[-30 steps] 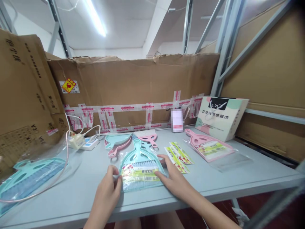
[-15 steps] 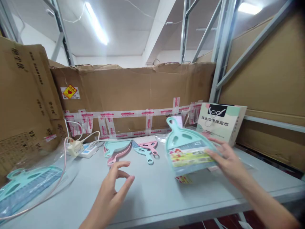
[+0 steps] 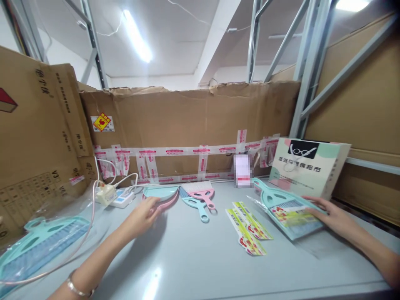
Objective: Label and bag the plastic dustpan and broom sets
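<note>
Teal plastic shows through a clear bag on the right of the grey table (image 3: 193, 258): a small dustpan-and-brush set with a yellow-green paper label (image 3: 287, 210), lying flat with its handle towards the cardboard wall (image 3: 187, 125), just in front of a pale printed box (image 3: 308, 166). The person's right hand (image 3: 333, 216) rests on its near corner, fingers stretched out and loose, pressing rather than gripping. The left hand (image 3: 142, 214) reaches the other way to a stack of loose teal and pink dustpans (image 3: 159, 196) near the wall; its fingertips touch the pink rim, but I cannot tell from here whether they have closed on it. By my reading, the bagged set is being laid aside while the left hand goes for loose pans. Lifting one would call for a pinch on the thin rim, so that only the top pan comes away. Just beside the stack lie two small brushes, pink and teal (image 3: 200, 196), and between them and the bagged set lie two spare paper labels (image 3: 248, 227). Another bagged teal set (image 3: 40, 246) sits at the far left, near a white power strip (image 3: 117, 196).
</note>
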The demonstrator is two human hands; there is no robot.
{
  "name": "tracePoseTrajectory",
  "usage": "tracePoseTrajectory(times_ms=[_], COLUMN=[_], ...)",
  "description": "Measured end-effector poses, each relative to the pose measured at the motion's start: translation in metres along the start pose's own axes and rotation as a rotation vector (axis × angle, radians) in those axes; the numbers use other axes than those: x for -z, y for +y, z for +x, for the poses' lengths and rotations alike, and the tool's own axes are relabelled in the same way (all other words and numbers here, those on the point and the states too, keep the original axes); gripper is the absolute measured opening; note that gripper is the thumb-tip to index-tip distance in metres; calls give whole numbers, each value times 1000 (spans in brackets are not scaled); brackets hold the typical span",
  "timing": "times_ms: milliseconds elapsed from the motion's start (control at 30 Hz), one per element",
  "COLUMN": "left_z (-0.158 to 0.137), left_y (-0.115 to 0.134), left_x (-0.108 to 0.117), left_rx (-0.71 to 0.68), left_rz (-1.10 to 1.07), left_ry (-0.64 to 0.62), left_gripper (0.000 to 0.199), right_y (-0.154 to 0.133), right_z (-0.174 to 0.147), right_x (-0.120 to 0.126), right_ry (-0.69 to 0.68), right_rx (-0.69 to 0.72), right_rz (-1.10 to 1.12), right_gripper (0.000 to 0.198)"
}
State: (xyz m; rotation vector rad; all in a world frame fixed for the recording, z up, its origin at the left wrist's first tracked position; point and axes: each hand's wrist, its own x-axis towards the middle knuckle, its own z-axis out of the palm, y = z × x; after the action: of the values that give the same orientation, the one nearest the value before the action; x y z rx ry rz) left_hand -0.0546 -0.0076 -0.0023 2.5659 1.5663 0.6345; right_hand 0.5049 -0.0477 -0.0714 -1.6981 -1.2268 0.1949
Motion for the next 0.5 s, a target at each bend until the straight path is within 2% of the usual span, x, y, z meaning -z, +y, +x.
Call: tracePoseTrajectory(times_ms=[100, 267, 367, 500], left_z=[17, 24, 20, 14], left_y=[-12, -24, -25, -19], left_x=[-12, -24, -21, -7], left_rx=[44, 126, 147, 131], left_rz=[245, 357, 430, 534], left_ry=[55, 87, 108, 169], left_gripper=[32, 23, 15, 18], right_y=[10, 31, 40, 45], right_z=[1, 4, 7, 10], right_x=[-3, -5, -6, -3], right_ry=[-57, 41, 68, 143], right_rx=[42, 62, 106, 131], right_rz=[-13, -21, -102, -257], right_gripper=[25, 31, 31, 35])
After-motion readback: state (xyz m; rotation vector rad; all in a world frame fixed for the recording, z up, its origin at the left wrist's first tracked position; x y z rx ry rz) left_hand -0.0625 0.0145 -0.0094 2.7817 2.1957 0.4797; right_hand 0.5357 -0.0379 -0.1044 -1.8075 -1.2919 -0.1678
